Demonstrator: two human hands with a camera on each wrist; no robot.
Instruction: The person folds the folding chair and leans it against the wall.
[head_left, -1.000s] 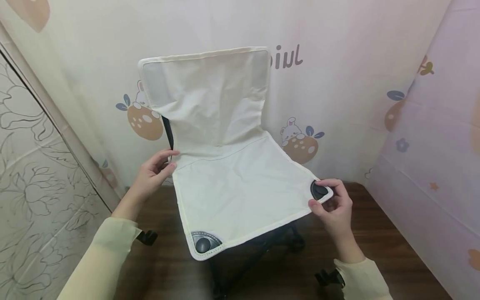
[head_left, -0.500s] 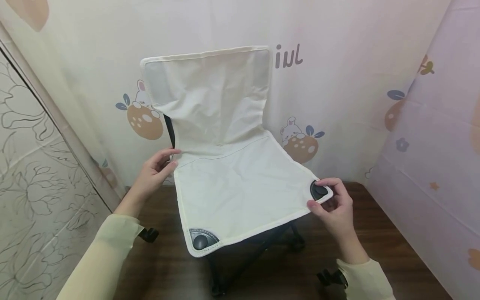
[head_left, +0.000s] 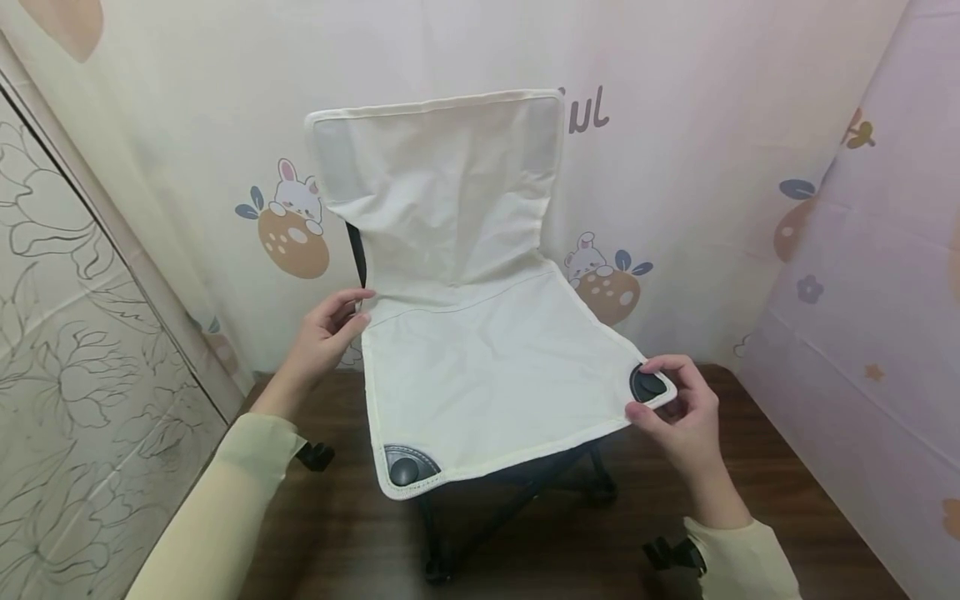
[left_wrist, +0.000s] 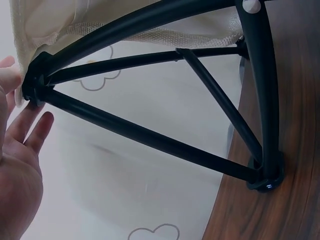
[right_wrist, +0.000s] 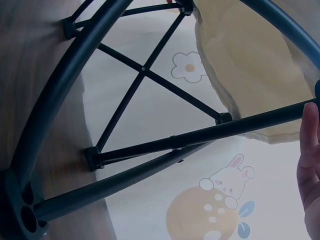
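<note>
A small folding chair (head_left: 487, 375) with cream fabric and a dark tubular frame (left_wrist: 150, 135) stands upright and unfolded. My left hand (head_left: 318, 342) pinches the fabric's left edge where seat meets backrest; in the left wrist view its fingers sit around a black joint of the frame. At the front right seat corner, my right hand (head_left: 686, 417) grips the edge, fingers over a black corner patch (head_left: 647, 383) and thumb at the front hem. Another patch (head_left: 405, 471) with a round button marks the front left corner. Crossed bars (right_wrist: 143, 69) show underneath in the right wrist view.
Beneath the chair is a dark wood-grain surface (head_left: 330, 533). A printed curtain (head_left: 675, 183) with rabbits and fruit hangs close behind, and another printed cloth (head_left: 855, 317) borders the right. A panel with line-drawn flowers (head_left: 75, 375) stands at left.
The chair has shifted slightly right, its front left corner rising a little in the head view. Both hands have moved with it, keeping their holds.
</note>
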